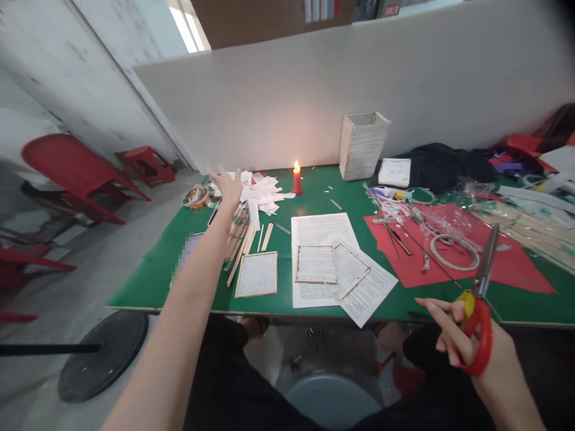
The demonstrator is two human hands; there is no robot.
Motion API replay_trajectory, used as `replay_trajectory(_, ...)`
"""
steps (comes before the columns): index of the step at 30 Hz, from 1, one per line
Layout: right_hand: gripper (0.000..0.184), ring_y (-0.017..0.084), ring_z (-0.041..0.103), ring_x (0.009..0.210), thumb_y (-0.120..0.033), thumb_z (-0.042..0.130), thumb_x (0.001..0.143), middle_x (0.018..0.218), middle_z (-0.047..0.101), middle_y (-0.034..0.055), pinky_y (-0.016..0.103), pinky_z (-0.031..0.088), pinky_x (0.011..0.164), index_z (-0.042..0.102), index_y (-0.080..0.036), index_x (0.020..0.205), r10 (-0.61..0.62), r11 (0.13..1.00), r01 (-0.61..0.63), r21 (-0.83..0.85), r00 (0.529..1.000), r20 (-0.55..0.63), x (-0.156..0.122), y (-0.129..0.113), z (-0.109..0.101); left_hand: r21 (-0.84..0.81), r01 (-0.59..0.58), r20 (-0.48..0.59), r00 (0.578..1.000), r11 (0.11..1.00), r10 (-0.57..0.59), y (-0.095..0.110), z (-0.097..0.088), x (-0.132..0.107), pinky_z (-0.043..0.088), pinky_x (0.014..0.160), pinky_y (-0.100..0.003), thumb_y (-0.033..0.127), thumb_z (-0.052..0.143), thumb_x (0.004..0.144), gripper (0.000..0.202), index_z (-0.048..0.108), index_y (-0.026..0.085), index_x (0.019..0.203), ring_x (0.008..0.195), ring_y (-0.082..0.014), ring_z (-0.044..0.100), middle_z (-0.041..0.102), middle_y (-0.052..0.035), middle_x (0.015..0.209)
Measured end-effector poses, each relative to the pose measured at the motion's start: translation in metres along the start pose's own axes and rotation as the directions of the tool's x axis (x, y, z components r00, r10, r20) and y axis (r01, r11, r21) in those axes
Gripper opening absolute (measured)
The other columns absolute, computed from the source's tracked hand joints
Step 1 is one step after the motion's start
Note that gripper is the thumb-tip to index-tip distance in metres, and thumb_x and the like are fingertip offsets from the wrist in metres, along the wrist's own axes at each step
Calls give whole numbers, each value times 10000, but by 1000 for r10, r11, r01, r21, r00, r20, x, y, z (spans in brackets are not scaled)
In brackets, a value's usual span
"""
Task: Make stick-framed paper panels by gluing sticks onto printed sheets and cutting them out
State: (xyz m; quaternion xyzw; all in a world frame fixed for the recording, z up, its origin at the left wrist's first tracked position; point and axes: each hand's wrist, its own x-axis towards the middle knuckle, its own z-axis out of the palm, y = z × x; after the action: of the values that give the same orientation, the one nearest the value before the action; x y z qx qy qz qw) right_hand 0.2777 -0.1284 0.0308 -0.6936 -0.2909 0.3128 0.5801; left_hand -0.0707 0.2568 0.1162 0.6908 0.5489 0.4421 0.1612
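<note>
Left hand (pixel 229 187): open, fingers spread, over scraps (pixel 263 194) just left of candle (pixel 296 178). Scraps judged light and flimsy, so pinch at an edge. Right hand (pixel 458 342): well right of candle, gripping scissors (pixel 486 266) by the handles, blades up.

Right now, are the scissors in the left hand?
No, the scissors are gripped in the right hand, while the left hand is stretched out open near the white paper strips.
</note>
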Motion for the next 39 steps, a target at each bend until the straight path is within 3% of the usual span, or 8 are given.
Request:
replay_trajectory(2,554,57,434,271,-528,862,608,941,775,113,211,342,238,417,-223,737,18,1000,-18,0,999,36,3,3,5,45,-21,21,1000,999,21,5,6,-28,119,1213,-534,287,648,924,401,522,124,1269,1461,-347,247,433,-162,1453)
replay_trajectory(5,553,69,439,265,-579,830,616,873,769,91,217,328,240,419,-226,726,36,999,-35,-41,998,46,8,8,18,22,-149,301,944,989,136,25,16,-97,288,1191,-463,321,711,862,298,634,203,1125,1344,-293,473,577,-102,1340)
replay_trajectory(8,502,134,509,302,-605,811,602,621,689,17,251,394,288,506,-223,716,54,973,-48,-225,998,21,9,9,32,-112,-368,649,676,923,348,48,23,-177,353,1171,-481,409,582,959,453,513,299,1393,1439,-279,392,426,-73,1553)
replay_trajectory(11,433,179,556,348,-605,768,640,497,611,-19,276,432,348,564,-231,720,31,926,-19,-376,999,26,4,5,45,-138,-480,707,565,867,425,58,30,-232,343,1184,-481,382,542,988,486,458,263,1452,1480,-281,328,418,-101,1566)
replay_trajectory(19,362,233,663,456,-524,772,654,527,642,-10,303,509,435,597,-233,779,151,942,-116,-313,985,88,-12,10,63,-65,-481,656,640,874,400,38,45,-252,385,1167,-462,243,354,1051,468,353,259,1518,1470,-250,347,426,-105,1562)
replay_trajectory(27,449,219,678,514,-558,791,639,754,731,66,304,527,433,602,-202,838,89,982,-85,-171,996,18,-12,6,73,32,-495,596,707,868,381,29,58,-261,378,1164,-507,168,373,1018,498,350,181,1516,1472,-289,339,400,-184,1560)
replay_trajectory(35,230,216,605,539,-414,644,721,593,618,23,298,430,508,475,-259,698,-174,846,125,-518,984,-47,-10,-2,71,20,-435,590,732,900,341,31,58,-255,378,1158,-514,210,367,1027,447,425,161,1467,1463,-300,356,416,-201,1545)
replay_trajectory(39,221,195,576,557,-428,646,746,617,608,11,296,442,545,527,-242,765,-268,829,176,-532,958,-102,-5,-14,41,-128,-251,494,823,959,282,58,50,-266,374,1143,-534,286,430,1005,388,547,151,1350,1414,-324,427,499,-207,1472)
